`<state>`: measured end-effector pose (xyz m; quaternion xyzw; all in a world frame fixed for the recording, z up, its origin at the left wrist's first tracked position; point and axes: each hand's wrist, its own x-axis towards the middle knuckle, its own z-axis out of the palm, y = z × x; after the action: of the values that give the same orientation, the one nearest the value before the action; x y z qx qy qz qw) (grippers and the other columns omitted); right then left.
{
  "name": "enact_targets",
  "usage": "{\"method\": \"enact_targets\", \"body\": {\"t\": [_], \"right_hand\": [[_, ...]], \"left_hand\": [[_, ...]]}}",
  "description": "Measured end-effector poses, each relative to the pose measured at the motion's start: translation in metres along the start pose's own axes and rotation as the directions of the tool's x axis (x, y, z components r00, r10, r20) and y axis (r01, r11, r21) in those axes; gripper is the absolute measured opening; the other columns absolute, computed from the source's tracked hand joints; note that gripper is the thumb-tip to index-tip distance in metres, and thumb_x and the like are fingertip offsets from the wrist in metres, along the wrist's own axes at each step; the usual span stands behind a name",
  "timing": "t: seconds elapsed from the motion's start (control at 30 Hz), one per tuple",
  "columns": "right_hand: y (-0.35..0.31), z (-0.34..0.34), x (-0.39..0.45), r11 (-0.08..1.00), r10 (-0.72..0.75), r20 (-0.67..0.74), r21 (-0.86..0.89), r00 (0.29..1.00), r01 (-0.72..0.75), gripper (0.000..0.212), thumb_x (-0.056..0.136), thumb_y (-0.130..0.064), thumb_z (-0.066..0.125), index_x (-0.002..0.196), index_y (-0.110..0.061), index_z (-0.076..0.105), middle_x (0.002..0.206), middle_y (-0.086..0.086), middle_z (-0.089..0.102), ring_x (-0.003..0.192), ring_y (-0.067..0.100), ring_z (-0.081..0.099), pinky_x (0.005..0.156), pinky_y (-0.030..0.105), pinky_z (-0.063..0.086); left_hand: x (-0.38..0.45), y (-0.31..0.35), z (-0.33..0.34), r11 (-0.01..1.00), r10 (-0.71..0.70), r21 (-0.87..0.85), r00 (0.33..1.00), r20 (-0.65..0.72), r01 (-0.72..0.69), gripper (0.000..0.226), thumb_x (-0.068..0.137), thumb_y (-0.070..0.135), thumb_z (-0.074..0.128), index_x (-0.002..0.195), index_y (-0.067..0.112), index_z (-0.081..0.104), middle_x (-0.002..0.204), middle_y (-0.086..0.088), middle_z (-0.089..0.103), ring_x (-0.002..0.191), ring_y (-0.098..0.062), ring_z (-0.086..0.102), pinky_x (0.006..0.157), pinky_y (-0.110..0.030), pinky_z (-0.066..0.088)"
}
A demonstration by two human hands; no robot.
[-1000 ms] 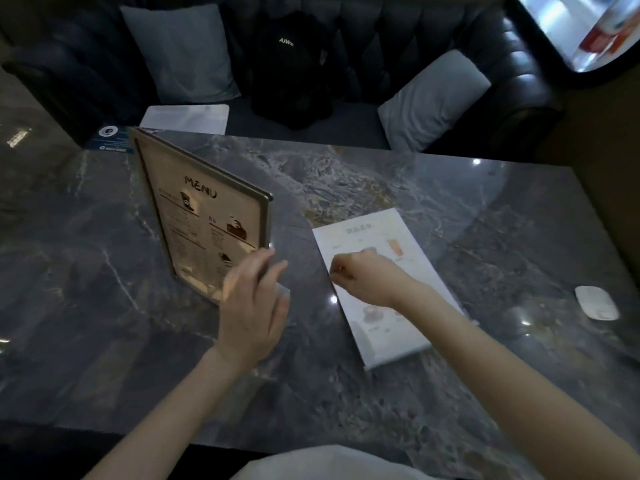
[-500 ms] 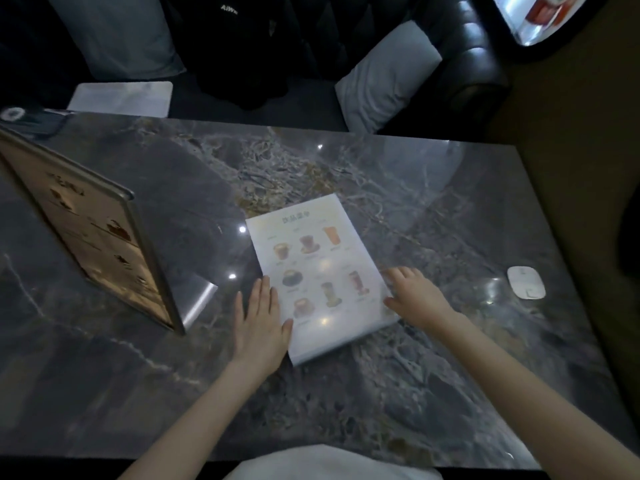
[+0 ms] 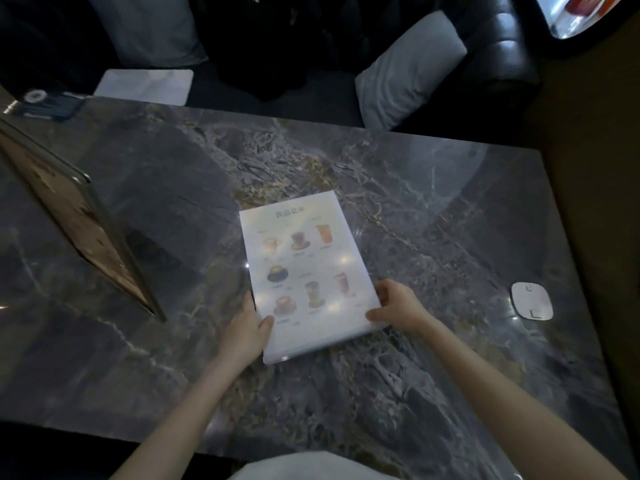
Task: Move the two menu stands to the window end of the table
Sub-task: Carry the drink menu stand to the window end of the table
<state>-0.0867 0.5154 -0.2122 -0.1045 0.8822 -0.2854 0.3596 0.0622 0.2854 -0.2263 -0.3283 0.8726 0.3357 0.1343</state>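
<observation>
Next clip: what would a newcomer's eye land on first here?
The bright white laminated drinks menu at the centre of the dark marble table, with the left hand and right hand gripping its near corners. Then the upright metal-framed brown menu stand at the left, and the small white rounded pad at the right.

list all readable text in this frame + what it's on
"AiWe", partly cut off at the frame top: black bag on the sofa.
Heading and item captions on the white drinks menu, held by the left hand and right hand: too blurred to read.
Brown menu stand: seen edge-on, print unreadable.
Round logo on the dark card: unreadable.
</observation>
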Motion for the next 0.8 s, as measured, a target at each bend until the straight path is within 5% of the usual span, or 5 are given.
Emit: {"method": "enact_targets", "body": {"t": [0.23,0.4,0.53,0.67,0.8], "right_hand": [[0.014,0.000,-0.007,0.999,0.028,0.044,0.039,0.999,-0.030,0.037,0.063,-0.016,0.081,0.082,-0.020,0.049,0.078,-0.008,0.054,0.065,0.003,0.052,0.043,0.010,0.037],[0.012,0.001,-0.011,1.000,0.012,0.036,0.008,0.999,-0.012,0.041,0.061,-0.019,0.082,0.090,-0.016,0.052,0.081,-0.008,0.054,0.068,0.005,0.051,0.050,0.016,0.037],[0.015,-0.006,-0.033,0.997,-0.025,0.032,0.074,0.999,0.022,0.050,0.057,-0.019,0.084,0.101,-0.017,0.060,0.092,-0.006,0.062,0.080,0.010,0.058,0.056,0.010,0.040],[0.013,-0.005,-0.040,0.992,-0.043,0.055,0.125,0.998,0.036,0.041,0.056,-0.017,0.084,0.089,-0.025,0.062,0.087,-0.005,0.067,0.067,0.004,0.062,0.047,0.013,0.047],[0.004,-0.003,-0.052,0.962,-0.046,0.007,0.271,0.999,0.043,0.029,0.066,-0.010,0.079,0.086,-0.024,0.063,0.083,-0.006,0.069,0.059,0.007,0.069,0.046,0.021,0.055]], "left_hand": [[0.007,0.010,-0.004,0.996,-0.068,-0.069,0.996,-0.063,0.063,0.029,0.089,0.027,0.052,0.111,0.009,0.048,0.092,-0.007,0.061,0.079,-0.022,0.054,0.063,-0.031,0.037],[0.009,0.017,-0.010,0.985,-0.084,-0.159,0.994,-0.071,0.072,0.019,0.089,0.030,0.052,0.099,0.014,0.049,0.090,-0.003,0.059,0.078,-0.020,0.057,0.061,-0.031,0.044],[0.007,0.037,-0.024,0.976,0.053,-0.210,0.997,-0.061,-0.064,0.019,0.092,0.028,0.049,0.104,0.013,0.048,0.096,-0.003,0.059,0.080,-0.016,0.057,0.056,-0.024,0.043],[0.004,0.037,-0.033,0.962,0.149,-0.220,0.987,-0.063,-0.159,0.016,0.092,0.026,0.049,0.101,0.013,0.048,0.095,-0.005,0.061,0.085,-0.021,0.060,0.065,-0.032,0.049],[0.011,0.045,-0.055,0.948,0.287,-0.111,0.952,-0.104,-0.298,0.011,0.092,0.024,0.049,0.089,0.016,0.043,0.084,-0.002,0.058,0.067,-0.008,0.053,0.050,-0.018,0.035]]}}
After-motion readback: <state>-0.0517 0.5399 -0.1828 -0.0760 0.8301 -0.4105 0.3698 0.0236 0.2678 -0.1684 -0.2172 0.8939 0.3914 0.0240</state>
